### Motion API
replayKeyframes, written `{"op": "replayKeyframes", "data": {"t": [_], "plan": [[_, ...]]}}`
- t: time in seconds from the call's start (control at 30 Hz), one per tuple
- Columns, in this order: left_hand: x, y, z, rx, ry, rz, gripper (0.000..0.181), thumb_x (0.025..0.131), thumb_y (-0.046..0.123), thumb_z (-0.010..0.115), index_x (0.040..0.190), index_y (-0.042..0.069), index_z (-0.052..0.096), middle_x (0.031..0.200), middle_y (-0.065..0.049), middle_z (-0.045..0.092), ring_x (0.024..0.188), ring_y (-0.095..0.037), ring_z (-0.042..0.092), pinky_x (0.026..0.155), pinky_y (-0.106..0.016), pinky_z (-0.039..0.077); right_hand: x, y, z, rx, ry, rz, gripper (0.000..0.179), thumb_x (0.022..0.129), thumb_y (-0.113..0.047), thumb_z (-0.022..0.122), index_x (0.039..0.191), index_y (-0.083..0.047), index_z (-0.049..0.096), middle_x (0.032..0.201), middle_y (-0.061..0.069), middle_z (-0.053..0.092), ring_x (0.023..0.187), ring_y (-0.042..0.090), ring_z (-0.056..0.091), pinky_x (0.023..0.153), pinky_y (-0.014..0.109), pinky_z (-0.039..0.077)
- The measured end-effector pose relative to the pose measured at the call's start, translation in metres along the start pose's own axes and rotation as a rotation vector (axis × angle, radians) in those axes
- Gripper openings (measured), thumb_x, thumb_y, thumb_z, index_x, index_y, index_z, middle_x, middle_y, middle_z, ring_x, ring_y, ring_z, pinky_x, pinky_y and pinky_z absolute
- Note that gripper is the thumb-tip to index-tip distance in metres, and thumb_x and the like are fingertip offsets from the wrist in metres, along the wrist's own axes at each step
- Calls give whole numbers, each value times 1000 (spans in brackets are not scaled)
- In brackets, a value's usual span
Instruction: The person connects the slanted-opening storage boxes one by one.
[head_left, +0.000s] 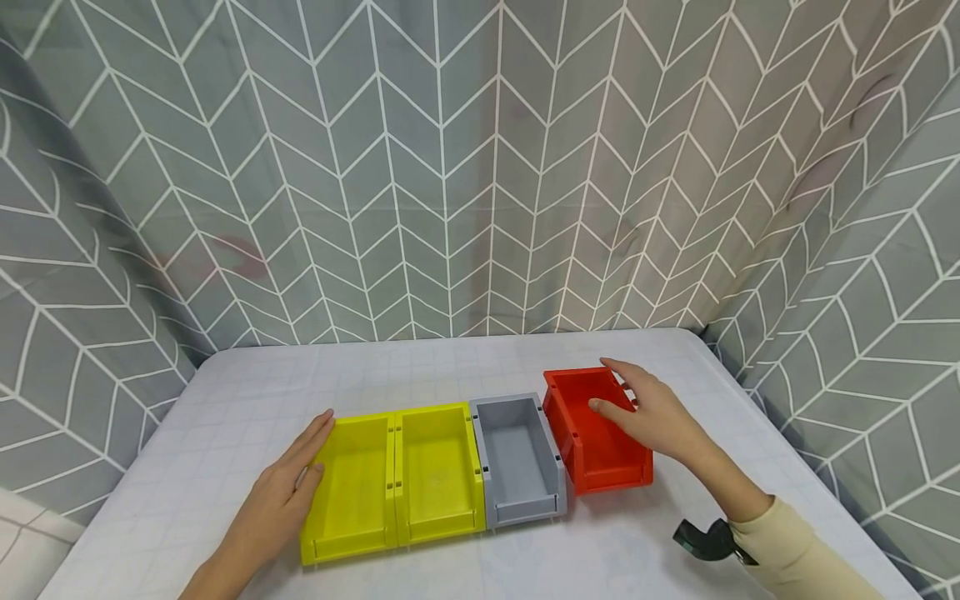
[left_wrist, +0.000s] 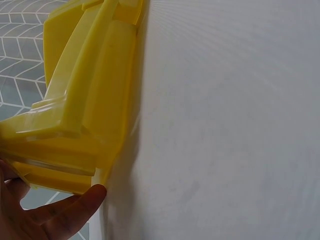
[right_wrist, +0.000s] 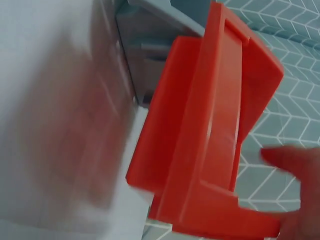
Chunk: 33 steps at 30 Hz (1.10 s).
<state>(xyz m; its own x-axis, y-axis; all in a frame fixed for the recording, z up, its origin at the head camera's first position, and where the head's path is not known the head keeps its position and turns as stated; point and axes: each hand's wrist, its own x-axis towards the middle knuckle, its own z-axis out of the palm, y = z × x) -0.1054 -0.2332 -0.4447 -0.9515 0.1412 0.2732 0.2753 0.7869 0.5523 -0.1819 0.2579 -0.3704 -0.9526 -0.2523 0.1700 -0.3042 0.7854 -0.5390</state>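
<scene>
Two yellow bins [head_left: 351,483] [head_left: 441,471] and a grey bin [head_left: 517,454] stand side by side in a row on the white table. My left hand [head_left: 273,492] rests along the outer side of the leftmost yellow bin, fingers fairly straight; in the left wrist view a fingertip [left_wrist: 95,196] touches its lower edge. On the right, my right hand [head_left: 656,412] holds a red bin [head_left: 596,425] by its right wall, thumb on the inner side and fingers outside. In the right wrist view the red bin's underside stands off the table, tilted beside the grey bin.
The white tabletop [head_left: 420,367] extends behind and in front of the bins. Grey curtains [head_left: 465,167] with white chevron lines hang behind it and at both sides. A black strap-like piece [head_left: 705,540] sits at the right sleeve [head_left: 795,550].
</scene>
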Motion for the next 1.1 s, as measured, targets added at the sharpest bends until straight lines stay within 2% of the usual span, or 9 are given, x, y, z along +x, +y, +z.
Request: {"op": "replayKeyframes", "data": {"t": [0.1,0.2,0.37,0.6,0.73,0.83,0.97,1.1], "plan": [[0,0,0,-1,-1,1,56,110,11,47,164,12,33,170,-2,25,152,-33,30,114,-59,33,0,-4,4,-4,-17,-36,77,92,-38,77,155,-7,47,158,29,36,135,54,41,84,64,58],[1,0,0,0,1,3,56,109,10,47,164,11,33,170,-2,25,152,-33,30,114,-59,33,1,-8,8,-4,-51,-64,81,90,-48,76,158,-15,46,165,24,25,142,53,31,86,64,58],[1,2,-1,1,-3,0,56,109,10,47,164,11,33,170,-2,25,152,-33,30,113,-60,33,2,-12,11,-23,-93,-123,88,85,-58,79,159,-24,46,168,18,21,146,48,25,85,63,58],[0,1,0,3,2,7,57,110,11,47,164,12,33,170,-2,24,152,-34,30,114,-59,33,3,-9,12,-98,-148,-208,106,72,-66,85,161,-28,42,173,11,9,153,51,4,86,69,55],[0,1,0,1,5,6,57,110,11,47,165,14,32,170,-1,24,151,-34,31,114,-58,32,6,-9,10,-106,-189,-250,108,71,-66,85,162,-30,39,172,9,14,153,49,9,86,66,57],[0,1,0,-7,2,0,57,110,11,47,165,14,32,170,-1,24,152,-33,30,115,-58,32,8,-10,9,-120,-212,-251,107,72,-67,84,162,-33,38,169,11,23,150,48,19,83,61,60],[0,1,0,-12,-3,-6,57,110,11,47,165,14,32,170,-1,24,152,-33,29,114,-59,32,9,-12,9,-133,-202,-248,106,70,-65,86,161,-34,41,162,12,33,140,41,34,78,50,63],[0,1,0,-10,-3,-6,57,109,10,47,164,13,33,170,-1,24,152,-34,29,114,-60,32,9,-13,11,-131,-180,-255,104,68,-61,89,159,-33,45,158,11,38,136,36,38,78,46,63]]}}
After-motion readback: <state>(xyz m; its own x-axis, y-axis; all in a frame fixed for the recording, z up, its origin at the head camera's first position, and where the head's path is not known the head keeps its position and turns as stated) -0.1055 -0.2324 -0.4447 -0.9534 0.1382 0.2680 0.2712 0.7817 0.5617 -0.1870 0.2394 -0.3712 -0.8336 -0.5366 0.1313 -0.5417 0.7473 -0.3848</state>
